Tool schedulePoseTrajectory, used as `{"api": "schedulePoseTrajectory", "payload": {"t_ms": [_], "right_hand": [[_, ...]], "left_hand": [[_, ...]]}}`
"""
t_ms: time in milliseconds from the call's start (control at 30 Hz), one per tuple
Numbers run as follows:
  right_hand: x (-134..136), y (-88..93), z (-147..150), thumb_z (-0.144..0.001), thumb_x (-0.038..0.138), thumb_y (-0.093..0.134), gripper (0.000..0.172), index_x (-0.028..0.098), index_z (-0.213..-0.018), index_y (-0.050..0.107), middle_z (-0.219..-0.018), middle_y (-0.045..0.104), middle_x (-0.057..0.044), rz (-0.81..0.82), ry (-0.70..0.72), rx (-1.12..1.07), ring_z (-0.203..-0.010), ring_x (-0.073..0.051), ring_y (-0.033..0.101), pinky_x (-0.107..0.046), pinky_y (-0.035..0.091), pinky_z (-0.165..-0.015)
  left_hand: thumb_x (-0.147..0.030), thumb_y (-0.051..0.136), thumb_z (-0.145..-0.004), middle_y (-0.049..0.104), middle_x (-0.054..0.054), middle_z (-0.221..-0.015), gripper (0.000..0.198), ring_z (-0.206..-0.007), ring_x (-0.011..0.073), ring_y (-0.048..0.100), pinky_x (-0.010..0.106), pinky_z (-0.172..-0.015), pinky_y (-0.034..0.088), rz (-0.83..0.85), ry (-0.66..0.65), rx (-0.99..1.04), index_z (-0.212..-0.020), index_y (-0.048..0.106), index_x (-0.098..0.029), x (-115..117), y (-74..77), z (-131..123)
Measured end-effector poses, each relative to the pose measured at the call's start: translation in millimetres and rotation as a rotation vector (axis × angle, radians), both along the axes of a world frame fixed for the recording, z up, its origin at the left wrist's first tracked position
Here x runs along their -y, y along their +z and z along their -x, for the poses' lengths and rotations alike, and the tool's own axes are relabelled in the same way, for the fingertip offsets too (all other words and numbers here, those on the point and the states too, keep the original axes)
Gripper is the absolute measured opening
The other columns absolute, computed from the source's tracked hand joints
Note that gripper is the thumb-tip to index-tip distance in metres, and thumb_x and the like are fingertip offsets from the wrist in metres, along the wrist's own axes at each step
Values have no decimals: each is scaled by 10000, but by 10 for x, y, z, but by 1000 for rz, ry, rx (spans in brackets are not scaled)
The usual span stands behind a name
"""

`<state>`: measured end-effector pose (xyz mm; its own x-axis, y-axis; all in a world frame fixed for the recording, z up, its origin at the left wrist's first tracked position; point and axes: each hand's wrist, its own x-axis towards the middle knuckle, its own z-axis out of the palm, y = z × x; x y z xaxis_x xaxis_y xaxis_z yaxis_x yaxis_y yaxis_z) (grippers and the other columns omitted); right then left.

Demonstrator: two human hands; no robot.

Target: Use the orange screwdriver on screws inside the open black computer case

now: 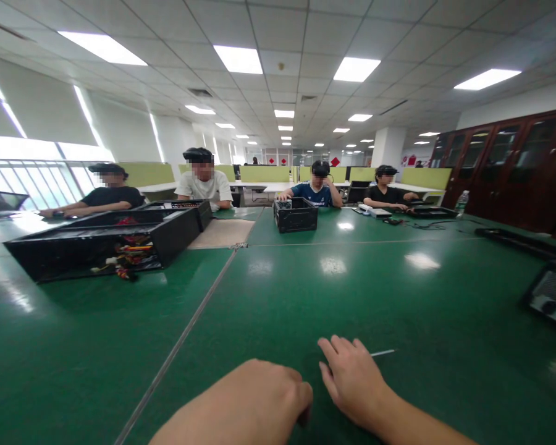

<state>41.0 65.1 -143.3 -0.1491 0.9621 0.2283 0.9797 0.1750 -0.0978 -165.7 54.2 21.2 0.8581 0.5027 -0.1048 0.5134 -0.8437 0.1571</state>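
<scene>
The right hand (352, 377) lies flat and open on the table (445, 296), its edge touching a thin white strip (382, 353), probably to steady it. The left hand (269, 398) rests loosely clenched just beside it, showing nothing inside.

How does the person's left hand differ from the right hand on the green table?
The left hand is curled into a fist; the right hand lies flat, fingers stretched. The right hand is next to a thin white stick; the left hand is farther from it. Both rest on the green table.
</scene>
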Motion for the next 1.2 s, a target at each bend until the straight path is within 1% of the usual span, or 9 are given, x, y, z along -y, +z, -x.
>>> {"api": "schedulePoseTrajectory", "payload": {"t_ms": [67, 133, 233, 333, 433, 600, 833, 1000, 1200], "right_hand": [[169, -21, -49, -992, 322, 407, 391, 204, -1335, 553, -1018, 697, -105, 49, -13, -44, -925, -293, 669, -431, 490, -815], [221, -6, -103, -998, 359, 405, 443, 196, -1399, 500, -949, 721, -98, 82, -44, -69, -848, -303, 696, -416, 508, -743], [191, 34, -204, -975, 328, 452, 509, 191, -1465, 436, -924, 738, -110, 92, -100, -68, -831, -311, 715, -399, 514, -727], [167, 46, -293, -957, 325, 488, 494, 195, -1434, 485, -915, 743, -118, 100, -115, -86, -843, -317, 720, -402, 522, -746], [181, 20, -348, -955, 367, 494, 484, 195, -1407, 520, -919, 744, -113, 113, -100, -142, -855, -331, 719, -435, 535, -758], [180, -27, -419, -943, 370, 510, 545, 187, -1456, 475, -962, 741, -120, 145, -85, -215, -898, -339, 712, -452, 531, -797], [141, -14, -483, -932, 319, 502, 434, 288, -1363, 544, -913, 742, -43, 111, -71, -300, -848, -289, 712, -377, 503, -751], [132, -52, -475, -907, 282, 510, 435, 287, -1339, 560, -944, 742, -36, 117, -65, -311, -860, -287, 707, -371, 485, -750], [145, -65, -470, -896, 286, 523, 390, 305, -1278, 602, -967, 740, -22, 144, -58, -338, -894, -275, 703, -363, 470, -780]], "left_hand": [[-378, 778, -720, 729, 33, -816, 232, -726, 258, 680, 305, -587, 414, 45, 51, -12, -905, 743, -243, -136, -47, -104], [-405, 780, -708, 697, 16, -726, 252, -652, 231, 643, 289, -541, 362, 142, 50, -2, -892, 750, -235, -357, -217, -254], [-318, 642, -802, 669, 12, -766, 204, -687, 181, 602, 265, -606, 398, 301, 53, 258, -945, 723, -197, -729, -684, -439], [-343, 517, -874, 650, 38, -838, 260, -782, 181, 579, 280, -722, 436, 374, 272, 607, -938, 680, -151, -965, -1192, -425], [-421, 509, -879, 557, -3, -712, 318, -691, 165, 517, 265, -645, 405, 422, 482, 747, -954, 659, -151, -991, -1488, -286], [-377, 529, -813, 495, -27, -621, 242, -590, 134, 465, 242, -570, 355, 450, 495, 777, -810, 642, -163, -890, -1540, -210], [-302, 434, -641, 494, -11, -528, 140, -469, 128, 459, 234, -466, 359, 674, 445, 827, -613, 498, -181, -1033, -1646, -195], [-308, 440, -658, 476, -6, -495, 152, -457, 122, 428, 234, -455, 344, 669, 344, 803, -564, 463, -190, -1044, -1680, -175], [-276, 444, -605, 495, -12, -511, 125, -463, 117, 459, 218, -465, 357, 646, 378, 752, -577, 510, -174, -1035, -1648, -185]]}}
